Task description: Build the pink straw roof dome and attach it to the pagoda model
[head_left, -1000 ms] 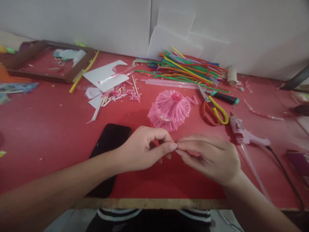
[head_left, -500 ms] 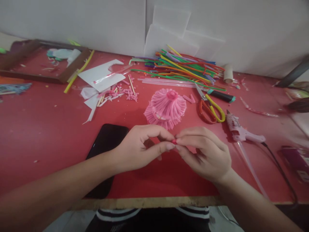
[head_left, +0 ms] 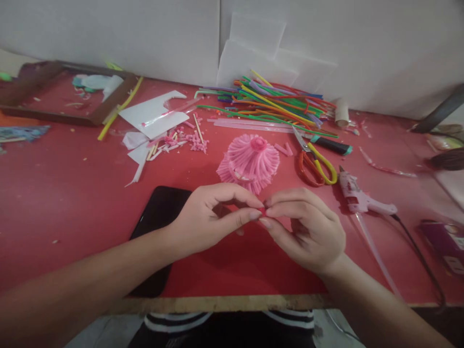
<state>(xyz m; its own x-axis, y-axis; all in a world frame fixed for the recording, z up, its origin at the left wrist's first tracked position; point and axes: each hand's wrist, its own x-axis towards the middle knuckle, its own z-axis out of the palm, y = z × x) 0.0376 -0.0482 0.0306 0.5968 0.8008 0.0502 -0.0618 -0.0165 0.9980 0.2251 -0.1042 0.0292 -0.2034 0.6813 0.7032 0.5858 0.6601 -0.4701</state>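
Between my fingertips is a small red piece (head_left: 263, 211), mostly covered, so I cannot make out its kind. My left hand (head_left: 221, 215) pinches it from the left between thumb and forefinger. From the other side, my right hand (head_left: 308, 227) grips it with its thumb and fingers. Just beyond my hands stands a pink fluffy craft (head_left: 250, 162), made of short pipe-cleaner strips fanned out in tiers with a coiled knob on top. A black phone (head_left: 155, 212) lies partly under my left forearm.
Colourful pipe cleaners (head_left: 275, 101) lie along the wall. Scissors (head_left: 315, 162), a black cutter knife (head_left: 331, 144) and a corded hot glue gun (head_left: 362, 195) are on the right. Paper scraps (head_left: 152, 116), pink clippings (head_left: 197, 140) and a brown wooden frame (head_left: 72, 118) are to the left.
My fingers have shifted slightly around the small red piece, and less of it shows. The things on the table have stayed where they were.
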